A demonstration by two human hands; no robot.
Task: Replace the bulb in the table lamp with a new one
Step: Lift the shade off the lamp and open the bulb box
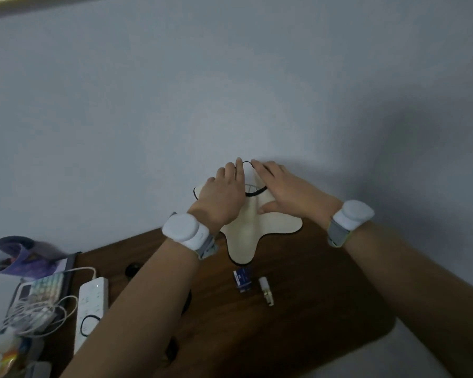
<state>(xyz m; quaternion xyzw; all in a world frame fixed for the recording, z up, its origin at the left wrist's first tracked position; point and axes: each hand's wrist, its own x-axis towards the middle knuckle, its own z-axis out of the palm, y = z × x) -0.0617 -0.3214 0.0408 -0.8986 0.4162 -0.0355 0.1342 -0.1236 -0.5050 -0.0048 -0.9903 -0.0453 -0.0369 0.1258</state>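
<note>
Forearms with white wrist devices fill the near field, reaching over the dark wooden surface (298, 336) toward the wall. At far left a white power strip (90, 304) lies beside tangled cables, close to the surface's edge. Further along, the left hand (221, 197) rests on the cream lampshade (246, 233), fingers nearly straight and curving over its top ring; nothing is pinched. Below, a small blue box (242, 279) and, just beside it, a loose bulb (265, 290) lie on the wood, apart from both hands. I cannot tell whether this bulb is the new or the old one. The right hand (281, 192) lies flat and spread on the shade's other side. Pressing unevenly could tip the lamp or crease the wavy shade, and a forearm sweeping back might knock the unguarded bulb rolling off the surface.
</note>
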